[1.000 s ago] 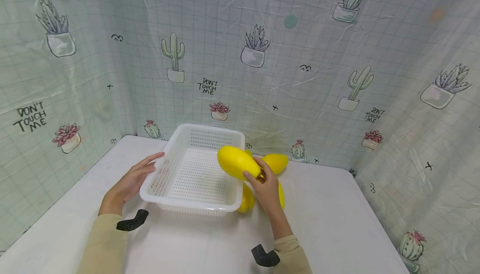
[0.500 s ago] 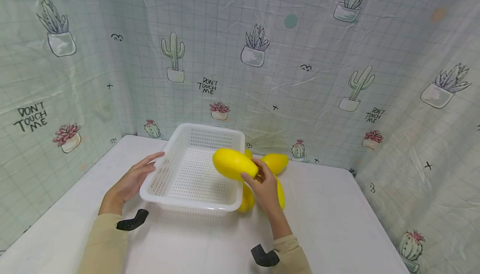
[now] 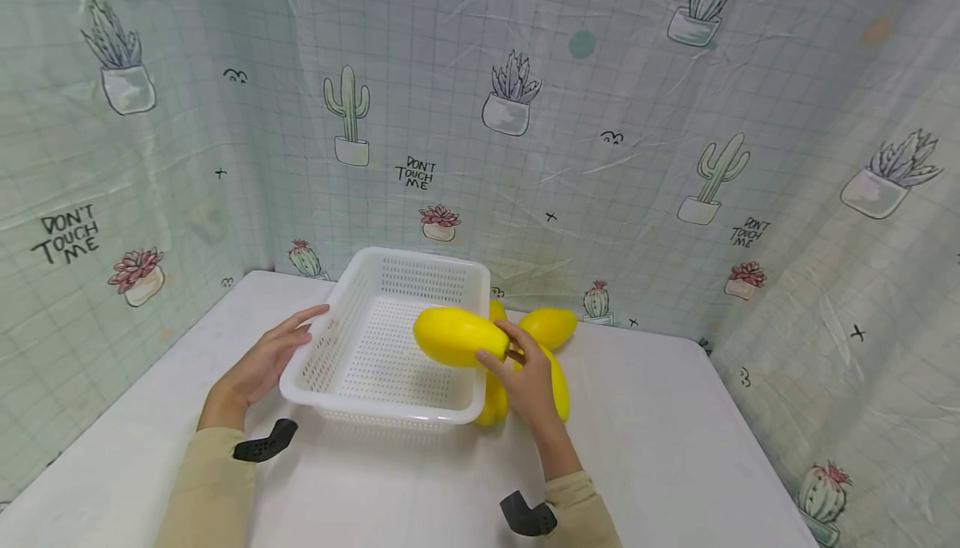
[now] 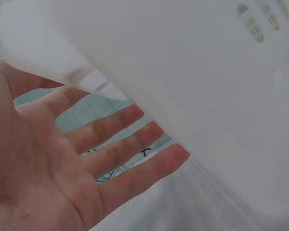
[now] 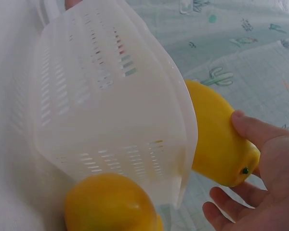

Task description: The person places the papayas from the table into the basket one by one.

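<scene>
My right hand point(image 3: 531, 381) pinches a yellow papaya point(image 3: 453, 336) by its narrow stem end, between thumb and fingers. The papaya points left and overlaps the right part of a white perforated plastic basket point(image 3: 375, 404). In the right wrist view, its green stem spot faces my palm and the basket wall point(image 5: 111, 115) hides its far end. My left hand point(image 3: 258, 369) rests at the basket's left rim. In the left wrist view, straight fingers point(image 4: 130, 161) touch the rim's edge from outside, with the index fingertip hidden behind the plastic.
Several more yellow fruits lie right of the basket: one at the back point(image 3: 551, 328), one partly behind my right hand point(image 3: 559, 386), one against the basket's near right corner point(image 3: 492, 402). A cactus-print curtain point(image 3: 600, 198) encloses the white table point(image 3: 660, 431).
My right hand has moved the papaya left and slightly nearer, further over the basket, and turned it more level. My left hand and the basket have stayed in place.
</scene>
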`<state>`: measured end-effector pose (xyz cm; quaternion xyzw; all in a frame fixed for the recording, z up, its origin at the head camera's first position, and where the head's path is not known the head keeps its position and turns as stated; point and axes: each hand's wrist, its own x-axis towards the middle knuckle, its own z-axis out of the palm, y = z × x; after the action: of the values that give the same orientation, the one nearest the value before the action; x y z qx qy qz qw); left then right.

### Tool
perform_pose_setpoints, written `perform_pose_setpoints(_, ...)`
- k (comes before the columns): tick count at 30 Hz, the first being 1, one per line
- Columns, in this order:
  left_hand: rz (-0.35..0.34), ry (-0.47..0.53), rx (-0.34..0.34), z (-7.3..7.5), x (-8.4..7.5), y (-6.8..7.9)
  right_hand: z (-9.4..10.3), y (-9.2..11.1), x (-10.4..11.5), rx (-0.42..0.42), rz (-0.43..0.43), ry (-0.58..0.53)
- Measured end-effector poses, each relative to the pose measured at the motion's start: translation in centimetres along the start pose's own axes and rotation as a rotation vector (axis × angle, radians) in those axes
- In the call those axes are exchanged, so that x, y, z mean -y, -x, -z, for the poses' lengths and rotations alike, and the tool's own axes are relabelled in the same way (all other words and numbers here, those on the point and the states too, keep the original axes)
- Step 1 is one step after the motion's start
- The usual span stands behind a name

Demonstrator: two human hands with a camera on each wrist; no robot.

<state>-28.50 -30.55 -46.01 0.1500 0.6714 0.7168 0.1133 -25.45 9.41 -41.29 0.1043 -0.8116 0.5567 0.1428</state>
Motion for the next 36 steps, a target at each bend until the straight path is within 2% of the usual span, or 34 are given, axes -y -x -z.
perform_pose_setpoints(21,0.004,-0.02,-0.002,0.2,0.0,-0.1,-0.6,0.3,0.0,0.064,-0.021,0.06)
perform_pose_setpoints(29,0.003,-0.02,-0.003,0.2,0.0,-0.1,-0.9,0.5,0.1,0.108,0.044,0.087)
perform_pose_setpoints(36,0.009,-0.014,-0.005,0.3,0.0,-0.1,-1.1,0.7,0.3,0.128,0.063,0.103)
